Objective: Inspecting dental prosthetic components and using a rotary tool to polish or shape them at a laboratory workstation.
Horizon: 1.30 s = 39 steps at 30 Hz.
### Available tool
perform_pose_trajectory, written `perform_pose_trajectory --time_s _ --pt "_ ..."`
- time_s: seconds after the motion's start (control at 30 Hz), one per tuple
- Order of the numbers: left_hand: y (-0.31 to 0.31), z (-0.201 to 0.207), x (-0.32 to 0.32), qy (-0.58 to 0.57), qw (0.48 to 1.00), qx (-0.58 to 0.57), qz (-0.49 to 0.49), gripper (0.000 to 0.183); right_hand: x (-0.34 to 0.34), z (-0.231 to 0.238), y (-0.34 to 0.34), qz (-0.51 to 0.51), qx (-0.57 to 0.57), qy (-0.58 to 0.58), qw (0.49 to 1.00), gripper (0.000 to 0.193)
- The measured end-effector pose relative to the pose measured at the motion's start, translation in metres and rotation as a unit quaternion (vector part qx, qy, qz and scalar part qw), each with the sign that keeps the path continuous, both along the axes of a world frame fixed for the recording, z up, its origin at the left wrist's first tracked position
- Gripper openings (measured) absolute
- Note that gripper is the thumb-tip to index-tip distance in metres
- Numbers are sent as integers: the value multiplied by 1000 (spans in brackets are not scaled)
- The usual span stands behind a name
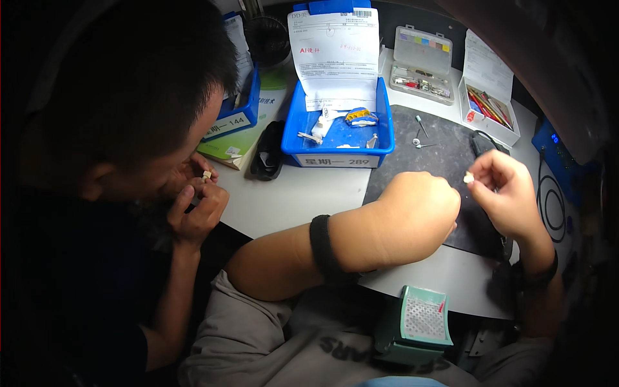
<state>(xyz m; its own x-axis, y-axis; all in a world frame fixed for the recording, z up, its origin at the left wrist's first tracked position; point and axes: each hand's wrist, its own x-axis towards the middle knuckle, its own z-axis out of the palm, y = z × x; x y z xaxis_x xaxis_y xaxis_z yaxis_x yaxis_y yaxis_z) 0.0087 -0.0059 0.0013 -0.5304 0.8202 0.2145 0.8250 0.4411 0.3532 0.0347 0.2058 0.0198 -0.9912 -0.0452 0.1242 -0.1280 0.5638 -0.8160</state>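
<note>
My right hand [506, 193] pinches a small whitish tooth-like piece [469, 177] between thumb and fingertips above the dark work mat [445, 155]. My left hand [422, 209] is closed in a fist, resting on the mat's near edge just left of the right hand; what it holds is hidden. A black band [322, 248] circles my left forearm. At the left, another person leans in close and holds a small pale piece [206, 175] in both hands [196, 206].
A blue bin [338, 132] with small white parts and a paper sheet stands behind the mat. Small metal burs [420, 138] lie on the mat. Clear and white tool boxes [422, 64] sit at the back right. A green-topped holder [422, 319] sits at the table's near edge.
</note>
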Motion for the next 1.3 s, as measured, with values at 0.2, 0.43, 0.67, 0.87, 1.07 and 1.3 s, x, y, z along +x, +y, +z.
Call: perform_pose_trajectory --time_s 0.2,0.43,0.67,0.87,1.07,1.3 --pt "-8 12 7 -35 990 -48 -130 31 -55 25 -66 102 47 73 991 12" --pt "-19 14 3 -8 980 -113 -161 35 -88 -3 -109 147 146 201 957 13" --pt "-15 9 1 61 977 -184 -84 25 -108 -10 -111 137 137 130 972 15" --pt "-19 4 -5 108 981 -160 17 21 -128 3 -120 197 231 71 950 13" --pt "-20 12 -6 93 951 -288 71 12 -140 6 -141 182 328 31 927 12" --pt "-42 -5 -9 314 934 -144 89 11 -154 -8 -144 161 335 57 927 18"
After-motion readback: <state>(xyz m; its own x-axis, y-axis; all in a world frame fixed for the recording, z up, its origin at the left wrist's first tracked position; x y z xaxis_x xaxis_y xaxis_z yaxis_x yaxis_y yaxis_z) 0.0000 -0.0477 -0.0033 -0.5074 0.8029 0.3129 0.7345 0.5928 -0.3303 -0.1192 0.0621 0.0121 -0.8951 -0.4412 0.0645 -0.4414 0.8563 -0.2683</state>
